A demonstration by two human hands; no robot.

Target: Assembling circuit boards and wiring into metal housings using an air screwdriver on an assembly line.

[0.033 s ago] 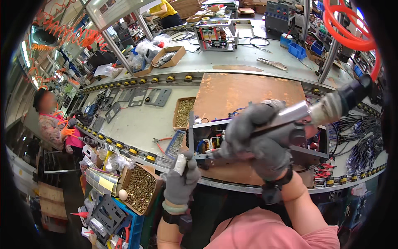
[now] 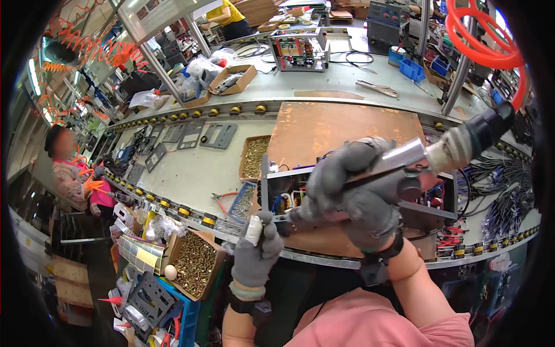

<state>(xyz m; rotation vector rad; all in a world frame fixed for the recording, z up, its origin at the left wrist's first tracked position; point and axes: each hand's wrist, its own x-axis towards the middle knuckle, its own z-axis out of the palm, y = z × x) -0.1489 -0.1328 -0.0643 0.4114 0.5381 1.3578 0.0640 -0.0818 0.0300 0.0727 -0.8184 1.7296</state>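
Note:
My right hand [image 2: 352, 191], in a grey glove, is wrapped round a pneumatic screwdriver [image 2: 410, 159] with a silver body and a black hose end. The tool lies aslant over an open metal chassis [image 2: 361, 220], its tip end pointing down and left toward the chassis's front left corner. Wires and electronic parts show inside; my hand and the tool hide the middle. Near the bench's front edge is my gloved left hand [image 2: 256, 251], fingers curled, with white wrapping on one finger. Whatever it may hold is too small or hidden to make out.
The chassis stands on a brown board [image 2: 347, 121]. A box of screws [image 2: 196, 260] sits left of my left hand; a blue tray [image 2: 243, 201] and red-handled pliers [image 2: 222, 199] lie beyond. Black cables [image 2: 503, 202] pile at right. A red coiled hose [image 2: 480, 43] hangs above. Another person [image 2: 72, 168] works at far left.
My right hand and the screwdriver have shifted slightly left. My left hand has moved a little to the right, its fingers still curled.

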